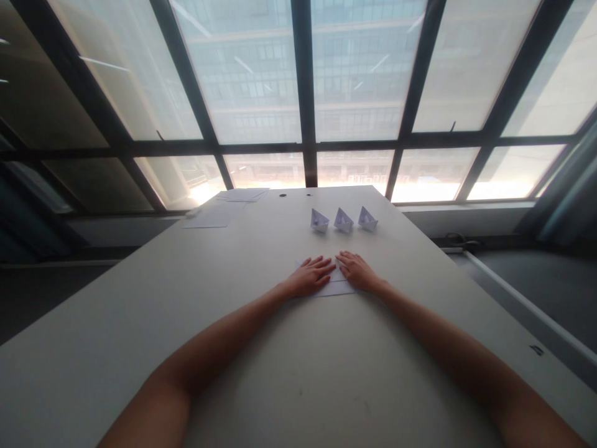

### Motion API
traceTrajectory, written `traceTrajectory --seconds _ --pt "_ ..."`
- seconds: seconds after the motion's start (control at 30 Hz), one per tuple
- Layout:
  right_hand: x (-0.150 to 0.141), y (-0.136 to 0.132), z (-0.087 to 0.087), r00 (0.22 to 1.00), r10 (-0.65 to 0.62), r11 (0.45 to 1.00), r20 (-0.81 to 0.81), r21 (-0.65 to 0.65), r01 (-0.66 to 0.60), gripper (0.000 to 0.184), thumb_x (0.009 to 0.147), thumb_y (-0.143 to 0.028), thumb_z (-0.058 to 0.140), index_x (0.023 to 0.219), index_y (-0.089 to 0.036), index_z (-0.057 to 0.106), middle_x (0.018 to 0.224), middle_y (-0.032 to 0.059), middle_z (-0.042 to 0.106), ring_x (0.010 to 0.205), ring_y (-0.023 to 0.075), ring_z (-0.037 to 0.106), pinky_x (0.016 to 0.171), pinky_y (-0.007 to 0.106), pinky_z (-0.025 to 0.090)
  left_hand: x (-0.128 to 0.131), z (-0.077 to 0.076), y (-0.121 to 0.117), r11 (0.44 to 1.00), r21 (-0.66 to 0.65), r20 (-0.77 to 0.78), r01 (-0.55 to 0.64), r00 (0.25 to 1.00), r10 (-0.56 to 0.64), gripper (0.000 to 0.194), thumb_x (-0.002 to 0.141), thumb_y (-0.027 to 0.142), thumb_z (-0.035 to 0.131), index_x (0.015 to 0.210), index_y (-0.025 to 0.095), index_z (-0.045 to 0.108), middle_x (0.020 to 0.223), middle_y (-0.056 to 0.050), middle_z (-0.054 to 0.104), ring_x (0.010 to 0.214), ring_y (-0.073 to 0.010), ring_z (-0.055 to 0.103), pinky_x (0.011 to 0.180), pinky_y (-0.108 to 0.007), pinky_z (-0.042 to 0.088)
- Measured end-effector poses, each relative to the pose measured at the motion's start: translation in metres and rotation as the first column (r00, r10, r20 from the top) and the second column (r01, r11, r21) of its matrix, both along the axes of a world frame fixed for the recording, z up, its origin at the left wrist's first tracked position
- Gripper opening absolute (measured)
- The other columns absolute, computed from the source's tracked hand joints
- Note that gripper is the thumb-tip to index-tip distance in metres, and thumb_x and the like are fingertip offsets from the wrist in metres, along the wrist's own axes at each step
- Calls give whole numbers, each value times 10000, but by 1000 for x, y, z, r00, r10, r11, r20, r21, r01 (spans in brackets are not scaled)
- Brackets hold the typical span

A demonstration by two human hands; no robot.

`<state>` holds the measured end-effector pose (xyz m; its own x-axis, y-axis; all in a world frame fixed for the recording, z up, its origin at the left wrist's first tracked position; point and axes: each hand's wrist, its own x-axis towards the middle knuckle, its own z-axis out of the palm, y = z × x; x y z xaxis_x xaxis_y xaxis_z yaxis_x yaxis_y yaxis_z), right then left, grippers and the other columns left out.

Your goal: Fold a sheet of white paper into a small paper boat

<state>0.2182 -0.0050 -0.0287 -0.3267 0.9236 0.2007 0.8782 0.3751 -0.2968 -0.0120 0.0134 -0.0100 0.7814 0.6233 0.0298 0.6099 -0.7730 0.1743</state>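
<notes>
Both of my hands rest flat on a white sheet of paper (336,287) in the middle of the table (261,373). My left hand (311,275) lies on the sheet's left part with its fingers stretched out. My right hand (355,270) covers the right part, fingers also extended, its fingertips almost meeting those of the left. Beyond the hands stand three small folded paper boats in a row: a left boat (319,220), a middle boat (344,219) and a right boat (367,218).
Loose white sheets (219,213) lie at the table's far left corner, with more paper (243,194) behind them. Large windows with dark frames (303,146) fill the wall beyond. The table's right edge drops to a ledge (513,292).
</notes>
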Motion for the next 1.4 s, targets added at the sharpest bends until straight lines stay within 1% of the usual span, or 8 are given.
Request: traceTrajectory --seconds 0.13,0.23,0.53,0.73,0.87,1.07,1.2,1.4 --pt "0 -4 4 999 39 999 21 16 -39 595 963 -501 475 1462 -175 474 1552 159 391 1453 286 314 1197 470 196 0 2 -2 1000 9 16 23 1000 -23 514 1034 483 315 1535 369 309 1619 13 251 1500 -256 208 1212 -511 146" --pt "0 -6 5 998 50 999 29 13 -51 633 943 -546 501 1457 -178 477 1553 168 384 1449 299 318 1193 480 203 0 4 -4 999 12 21 37 999 -37 499 1033 474 330 1521 373 345 1615 19 261 1498 -264 214 1214 -503 145" --pt "-1 1 -1 1000 11 1000 10 11 -12 476 1000 -354 412 1445 -208 497 1546 128 411 1448 262 326 1190 470 213 -1 1 -1 998 10 5 57 998 -57 517 1034 485 302 1541 380 291 1622 29 235 1506 -265 186 1213 -515 139" --pt "-1 1 -1 1000 -7 1000 -8 3 7 473 993 -239 370 1446 -195 499 1544 116 419 1447 234 334 1194 435 210 -1 2 -1 999 2 -6 49 999 -49 525 1036 501 276 1543 367 288 1623 23 238 1507 -263 181 1212 -520 131" --pt "0 -2 2 1000 18 1000 16 9 -18 494 996 -347 407 1457 -184 483 1550 136 402 1452 259 320 1196 451 200 -1 3 -2 999 5 2 53 999 -53 520 1036 497 291 1540 373 295 1623 27 234 1506 -256 186 1215 -508 129" --pt "1 -8 7 996 71 997 45 -18 -71 722 926 -614 493 1507 -192 412 1584 167 326 1475 315 260 1196 484 172 -1 4 -4 993 -6 34 116 993 -115 515 1031 475 340 1532 353 324 1601 26 297 1508 -247 180 1218 -512 123" --pt "2 -6 7 997 67 997 32 -30 -66 728 922 -613 505 1512 -197 405 1587 161 323 1477 309 256 1197 481 164 -1 5 -4 985 -42 52 164 985 -162 527 1028 450 369 1540 340 305 1589 17 326 1508 -219 185 1226 -495 93" --pt "3 2 0 999 42 999 -14 -4 -42 567 993 -512 434 1475 -213 466 1557 143 389 1457 289 308 1185 486 205 -1 6 -4 986 -41 47 165 986 -163 532 1025 441 372 1540 321 307 1608 -13 284 1501 -199 211 1229 -466 93"
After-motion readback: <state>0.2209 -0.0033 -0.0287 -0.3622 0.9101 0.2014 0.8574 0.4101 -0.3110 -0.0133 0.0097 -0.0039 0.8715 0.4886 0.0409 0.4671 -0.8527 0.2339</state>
